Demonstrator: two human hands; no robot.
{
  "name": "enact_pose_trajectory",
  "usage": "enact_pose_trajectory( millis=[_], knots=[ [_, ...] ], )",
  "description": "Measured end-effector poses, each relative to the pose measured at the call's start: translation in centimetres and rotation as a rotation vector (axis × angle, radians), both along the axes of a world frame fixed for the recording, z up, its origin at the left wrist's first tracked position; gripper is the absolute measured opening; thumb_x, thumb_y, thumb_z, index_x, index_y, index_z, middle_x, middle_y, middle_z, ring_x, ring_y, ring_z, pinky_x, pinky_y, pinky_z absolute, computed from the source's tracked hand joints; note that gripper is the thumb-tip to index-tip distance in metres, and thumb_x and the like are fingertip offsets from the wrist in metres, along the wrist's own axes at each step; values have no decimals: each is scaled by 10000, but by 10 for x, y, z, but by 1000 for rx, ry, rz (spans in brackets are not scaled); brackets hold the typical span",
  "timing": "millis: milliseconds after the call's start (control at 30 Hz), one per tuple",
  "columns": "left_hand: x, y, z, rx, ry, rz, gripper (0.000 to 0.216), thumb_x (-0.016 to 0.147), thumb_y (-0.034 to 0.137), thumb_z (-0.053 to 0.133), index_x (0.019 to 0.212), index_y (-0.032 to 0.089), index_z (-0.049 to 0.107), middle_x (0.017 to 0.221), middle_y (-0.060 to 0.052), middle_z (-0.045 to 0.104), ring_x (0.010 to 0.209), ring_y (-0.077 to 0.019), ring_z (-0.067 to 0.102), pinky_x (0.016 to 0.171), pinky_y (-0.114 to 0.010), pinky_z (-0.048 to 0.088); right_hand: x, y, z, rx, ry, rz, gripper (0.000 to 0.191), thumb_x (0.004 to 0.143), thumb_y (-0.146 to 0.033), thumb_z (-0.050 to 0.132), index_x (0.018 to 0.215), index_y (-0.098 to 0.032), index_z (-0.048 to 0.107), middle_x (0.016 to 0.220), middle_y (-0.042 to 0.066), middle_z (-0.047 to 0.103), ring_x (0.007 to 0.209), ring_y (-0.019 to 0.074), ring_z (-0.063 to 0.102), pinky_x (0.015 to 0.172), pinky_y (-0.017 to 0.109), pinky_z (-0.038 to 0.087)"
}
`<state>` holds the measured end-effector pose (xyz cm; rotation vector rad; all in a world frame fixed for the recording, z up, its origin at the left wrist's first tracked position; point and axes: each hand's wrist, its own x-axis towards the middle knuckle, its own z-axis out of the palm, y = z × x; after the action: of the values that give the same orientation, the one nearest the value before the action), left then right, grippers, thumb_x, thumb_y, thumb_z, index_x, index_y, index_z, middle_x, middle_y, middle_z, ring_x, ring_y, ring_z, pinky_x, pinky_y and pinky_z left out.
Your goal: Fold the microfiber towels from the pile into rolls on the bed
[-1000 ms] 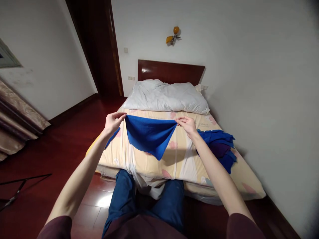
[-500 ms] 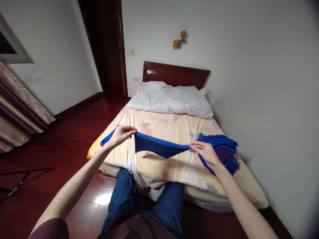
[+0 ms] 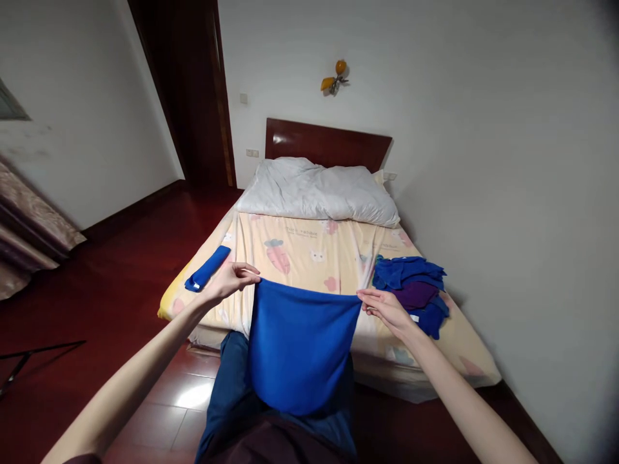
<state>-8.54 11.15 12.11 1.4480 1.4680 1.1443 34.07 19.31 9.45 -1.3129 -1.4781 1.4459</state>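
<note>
A blue cloth point(image 3: 300, 348) hangs stretched between my hands, in front of my legs and the foot of the bed. My left hand point(image 3: 236, 280) pinches its upper left corner. The upper right corner is pinched in my right hand point(image 3: 384, 308). A folded blue cloth point(image 3: 209, 268) with a small white tag lies on the left side of the bed, just beyond my left hand. Beyond my right hand is a loose heap of blue cloths point(image 3: 411, 270), with a purple cloth point(image 3: 416, 295) among them.
The bed point(image 3: 300, 248) has a cream patterned sheet and stands against the wall by its dark wooden headboard point(image 3: 329, 143). A grey-white quilt point(image 3: 319, 190) lies across its head end. At left are a curtain point(image 3: 33, 225) and a thin black stand point(image 3: 41, 351) on the red floor.
The blue cloth, swung up and nearly edge-on before, now hangs down spread out below my hands. Both hands are slightly lower, still pinching its corners. The view has shifted a little.
</note>
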Motion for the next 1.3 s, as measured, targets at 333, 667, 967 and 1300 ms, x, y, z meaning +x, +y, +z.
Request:
enact_pose_trajectory(
  millis=[333,667,967,1300],
  knots=[
    [-9,103,17,390,138,235,486,694,553,766,1006,180,752,842,-99,774,712,-193,665,639,-288,495,-59,93,5,660,25,-359,415,708,-607,669,865,-223,681,878,110,730,796,238,697,678,359,581],
    [-1,46,-173,268,283,258,293,753,384,639,969,221,750,833,-54,770,611,-178,619,658,-323,521,-55,18,-176,409,-145,-309,131,708,-424,649,745,-311,703,792,33,734,796,273,702,753,414,584],
    [16,-5,-317,-194,217,269,446,789,403,598,1182,196,639,1021,-68,764,946,-224,725,902,-351,549,-63,-20,-295,41,-42,-386,285,516,-427,769,643,-199,654,661,69,724,719,281,723,699,378,573],
    [4,9,-301,-416,312,162,267,765,245,563,962,166,725,906,-60,766,913,-204,712,842,-287,517,-40,-11,-301,-102,-64,-357,219,559,-313,727,735,-190,684,689,49,731,736,256,717,659,317,542]
  ],
)
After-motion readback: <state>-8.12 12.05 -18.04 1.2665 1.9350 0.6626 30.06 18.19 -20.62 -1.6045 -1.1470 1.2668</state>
